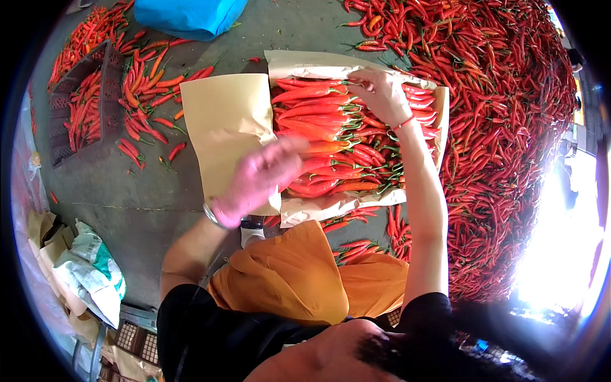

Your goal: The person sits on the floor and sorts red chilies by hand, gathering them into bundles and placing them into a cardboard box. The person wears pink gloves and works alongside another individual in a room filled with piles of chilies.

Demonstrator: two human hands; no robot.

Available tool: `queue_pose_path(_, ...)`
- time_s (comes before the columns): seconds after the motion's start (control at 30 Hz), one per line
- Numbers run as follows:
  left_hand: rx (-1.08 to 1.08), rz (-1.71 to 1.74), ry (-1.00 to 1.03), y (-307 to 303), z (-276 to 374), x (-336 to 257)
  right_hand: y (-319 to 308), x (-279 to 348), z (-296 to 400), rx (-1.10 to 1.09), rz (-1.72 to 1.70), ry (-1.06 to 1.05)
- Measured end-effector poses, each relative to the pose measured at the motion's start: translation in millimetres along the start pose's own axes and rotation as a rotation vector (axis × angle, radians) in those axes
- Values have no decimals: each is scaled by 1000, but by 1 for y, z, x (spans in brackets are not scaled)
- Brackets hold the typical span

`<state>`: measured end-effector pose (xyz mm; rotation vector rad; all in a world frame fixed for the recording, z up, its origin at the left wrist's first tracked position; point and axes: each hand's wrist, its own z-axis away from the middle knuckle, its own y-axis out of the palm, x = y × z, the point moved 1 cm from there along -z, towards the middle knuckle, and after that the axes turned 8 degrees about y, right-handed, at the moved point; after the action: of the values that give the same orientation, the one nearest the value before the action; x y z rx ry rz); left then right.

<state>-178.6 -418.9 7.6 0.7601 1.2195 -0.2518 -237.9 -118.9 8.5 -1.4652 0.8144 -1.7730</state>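
My left hand [265,172], in a pink glove and blurred by motion, hovers over the near left part of the packed red chili peppers [315,107]. Nothing shows in its grasp. Bare, with a red cord at the wrist, my right hand [379,95] reaches to the far side of the peppers. Its curled fingertips are by the pepper stems and the folded paper edge; whether they grip anything is unclear. The peppers lie in rows inside a brown paper lining [343,206], many stems meeting near the middle. A wide paper flap [226,119] is folded out to the left.
A large heap of red chilies [496,143] spreads along the right. On the left, a dark plastic crate [112,90] lies tipped among loose peppers. A blue bag [191,16] rests at the far side. Paper and a white-green sack [93,267] lie at lower left.
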Motion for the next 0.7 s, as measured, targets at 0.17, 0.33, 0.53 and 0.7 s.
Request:
queue_pose_path(0.17, -129, -1396, 681, -47, -78, -29, 16, -32, -14, 43, 183, 113)
queue_pose_path(0.33, 106, -1648, 621, -50, -127, 2, 35, -22, -30, 49, 28, -32)
queue_pose_path(0.53, -35, -1419, 568, -39, -74, -11, 15, 25, 30, -78, 13, -228)
queue_pose_path(0.7, 76, -1550, 513, -33, -48, 0, 41, 40, 58, -43, 218, -262)
